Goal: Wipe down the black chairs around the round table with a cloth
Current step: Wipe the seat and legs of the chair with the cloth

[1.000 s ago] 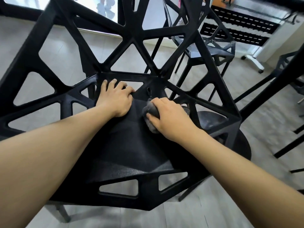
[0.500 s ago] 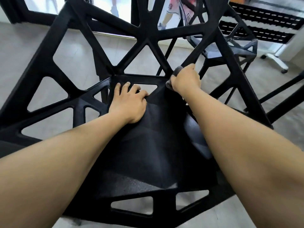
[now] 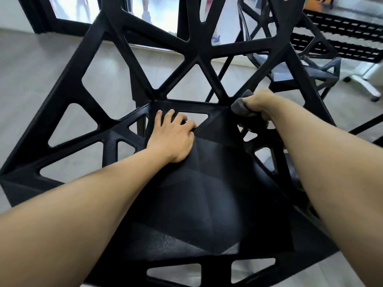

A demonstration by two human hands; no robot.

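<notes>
Now the right hand [image 3: 259, 102] has its fingers curled round a bunched grey cloth [image 3: 241, 107], pressed against the strut at the back right corner of the black chair [image 3: 199, 193]. To do it well, I judge, follow each strut along its length and refold the cloth to a clean face. Left hand [image 3: 174, 137] rests on the seat, fingers loosely spread at the rear edge, steadying. Beyond the fingers stands a second chair [image 3: 310, 69]; its struts crowd the reach, though blur hides detail.
</notes>
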